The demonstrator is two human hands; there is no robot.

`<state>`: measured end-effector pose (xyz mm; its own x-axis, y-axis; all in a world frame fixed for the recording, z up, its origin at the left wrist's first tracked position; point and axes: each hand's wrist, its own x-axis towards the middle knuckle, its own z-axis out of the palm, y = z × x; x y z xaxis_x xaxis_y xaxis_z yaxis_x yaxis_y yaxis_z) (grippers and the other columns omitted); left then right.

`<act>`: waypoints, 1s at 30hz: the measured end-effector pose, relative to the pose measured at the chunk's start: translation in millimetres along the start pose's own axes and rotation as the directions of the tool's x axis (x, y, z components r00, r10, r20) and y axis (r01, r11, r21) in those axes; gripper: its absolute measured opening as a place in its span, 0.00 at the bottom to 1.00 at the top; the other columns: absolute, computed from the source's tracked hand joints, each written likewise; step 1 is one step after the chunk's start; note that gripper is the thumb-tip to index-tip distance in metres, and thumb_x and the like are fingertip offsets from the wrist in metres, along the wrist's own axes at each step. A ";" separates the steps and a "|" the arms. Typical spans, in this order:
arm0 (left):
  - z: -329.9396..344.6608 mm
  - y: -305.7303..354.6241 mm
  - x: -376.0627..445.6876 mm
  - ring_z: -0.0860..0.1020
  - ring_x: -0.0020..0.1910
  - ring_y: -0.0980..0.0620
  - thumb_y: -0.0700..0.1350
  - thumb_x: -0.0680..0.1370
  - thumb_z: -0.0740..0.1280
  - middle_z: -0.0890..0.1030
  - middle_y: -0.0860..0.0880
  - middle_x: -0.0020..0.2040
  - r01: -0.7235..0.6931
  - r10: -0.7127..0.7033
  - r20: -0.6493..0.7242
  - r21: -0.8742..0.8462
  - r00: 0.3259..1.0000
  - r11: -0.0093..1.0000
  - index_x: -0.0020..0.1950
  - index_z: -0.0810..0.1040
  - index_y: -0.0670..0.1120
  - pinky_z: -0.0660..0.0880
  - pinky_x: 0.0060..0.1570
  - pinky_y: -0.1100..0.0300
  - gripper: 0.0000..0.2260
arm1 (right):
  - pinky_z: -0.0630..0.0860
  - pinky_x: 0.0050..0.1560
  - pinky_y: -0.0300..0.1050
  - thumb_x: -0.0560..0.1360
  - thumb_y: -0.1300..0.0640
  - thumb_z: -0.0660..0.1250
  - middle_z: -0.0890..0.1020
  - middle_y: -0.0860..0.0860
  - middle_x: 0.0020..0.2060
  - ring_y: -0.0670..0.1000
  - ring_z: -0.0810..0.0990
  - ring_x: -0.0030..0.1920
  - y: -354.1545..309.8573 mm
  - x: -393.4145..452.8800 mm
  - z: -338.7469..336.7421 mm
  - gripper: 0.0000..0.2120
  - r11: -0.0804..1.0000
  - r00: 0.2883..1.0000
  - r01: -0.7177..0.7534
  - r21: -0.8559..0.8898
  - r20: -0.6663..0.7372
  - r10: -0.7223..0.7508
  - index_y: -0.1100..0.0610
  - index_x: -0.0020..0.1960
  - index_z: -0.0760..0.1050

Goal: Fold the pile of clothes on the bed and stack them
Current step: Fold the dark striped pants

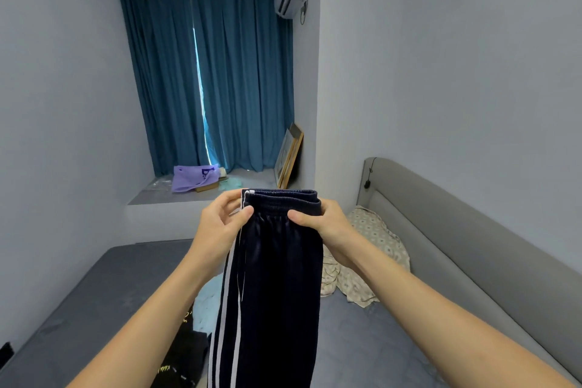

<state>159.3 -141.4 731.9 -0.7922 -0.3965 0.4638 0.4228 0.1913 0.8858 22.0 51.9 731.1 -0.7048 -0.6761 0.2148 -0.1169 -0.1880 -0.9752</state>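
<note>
**Holding up the trousers, with the pile still to fold**

Head view: Gripping the waistband at either end, the person held a pair of dark navy trousers (271, 277) up in the air above the bed (362, 340). The left hand (220, 220) pinched the side with the white stripes between thumb and curled fingers; the right hand (318, 217) clasped the opposite end of the elastic band the same way. The legs hung straight down, lying one over the other lengthwise, so the first fold looked to be made, though the garment was not yet laid down or folded short.

Below the trousers, a loose heap remained on the mattress: a light blue garment (204, 299) and a black garment with yellow print (185, 353), both crumpled and touching. No finished stack was visible anywhere on the bed. A patterned bedsheet or blanket (368, 249) lay bunched against the grey headboard (472, 230); whether it belonged to the pile could not be told. Judged from this, the task stood at an early stage, with most of the folding and all of the stacking left.
</note>
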 end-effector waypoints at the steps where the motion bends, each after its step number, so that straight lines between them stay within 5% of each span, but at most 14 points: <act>1: 10.6 -3.5 -0.3 0.83 0.62 0.51 0.41 0.83 0.69 0.86 0.50 0.61 0.011 -0.011 -0.001 0.042 1.000 0.999 0.66 0.80 0.48 0.79 0.57 0.64 0.12 | 0.83 0.52 0.46 0.71 0.52 0.81 0.88 0.54 0.54 0.55 0.87 0.55 -1.4 1.3 -8.8 0.17 1.000 1.000 0.023 0.009 -0.005 -0.023 0.55 0.57 0.85; 8: 75.9 -4.8 -3.7 0.86 0.54 0.46 0.46 0.84 0.67 0.87 0.46 0.54 0.070 -0.061 -0.125 0.066 0.990 0.995 0.58 0.85 0.51 0.83 0.48 0.60 0.07 | 0.84 0.50 0.45 0.70 0.48 0.81 0.88 0.51 0.51 0.52 0.88 0.53 -9.2 0.5 -63.4 0.14 0.989 0.989 0.146 -0.027 -0.011 -0.147 0.49 0.54 0.87; 12: 95.4 6.0 0.3 0.85 0.57 0.50 0.43 0.85 0.66 0.87 0.48 0.56 0.041 -0.023 -0.229 0.072 0.973 0.997 0.62 0.82 0.46 0.82 0.55 0.58 0.08 | 0.82 0.58 0.52 0.77 0.49 0.76 0.88 0.55 0.53 0.52 0.86 0.52 3.8 -1.3 -92.8 0.11 0.995 0.993 0.022 -0.101 0.120 -0.010 0.54 0.56 0.86; 17: 97.4 12.1 5.7 0.86 0.53 0.46 0.46 0.85 0.66 0.87 0.47 0.54 0.040 0.002 -0.209 0.199 0.978 0.979 0.61 0.81 0.46 0.83 0.54 0.51 0.08 | 0.79 0.45 0.38 0.82 0.54 0.70 0.88 0.52 0.48 0.46 0.85 0.46 1.2 6.2 -107.0 0.08 0.996 0.991 0.092 -0.007 0.096 -0.091 0.54 0.51 0.87; 23: 94.1 -11.5 23.4 0.87 0.51 0.50 0.52 0.85 0.67 0.87 0.51 0.55 0.089 -0.057 -0.158 0.205 0.986 0.975 0.58 0.82 0.57 0.82 0.44 0.62 0.05 | 0.80 0.44 0.40 0.82 0.55 0.70 0.88 0.55 0.50 0.49 0.86 0.48 18.8 26.6 -114.1 0.08 0.996 0.996 0.013 0.085 0.088 -0.020 0.57 0.53 0.86; 30: 71.7 -120.8 52.7 0.84 0.58 0.56 0.53 0.84 0.67 0.86 0.54 0.59 0.248 -0.232 -0.097 0.208 0.968 0.946 0.59 0.81 0.52 0.79 0.50 0.66 0.08 | 0.81 0.58 0.41 0.83 0.59 0.67 0.86 0.52 0.60 0.53 0.84 0.62 117.9 62.3 -118.5 0.11 0.991 0.998 -0.061 0.122 0.025 0.058 0.55 0.64 0.82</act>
<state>34.9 -121.0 650.5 -0.8222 -0.5154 0.2417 0.1124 0.2693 0.9565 -118.6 72.1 623.1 -0.6927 -0.7035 0.1592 0.0120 -0.2319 -0.9727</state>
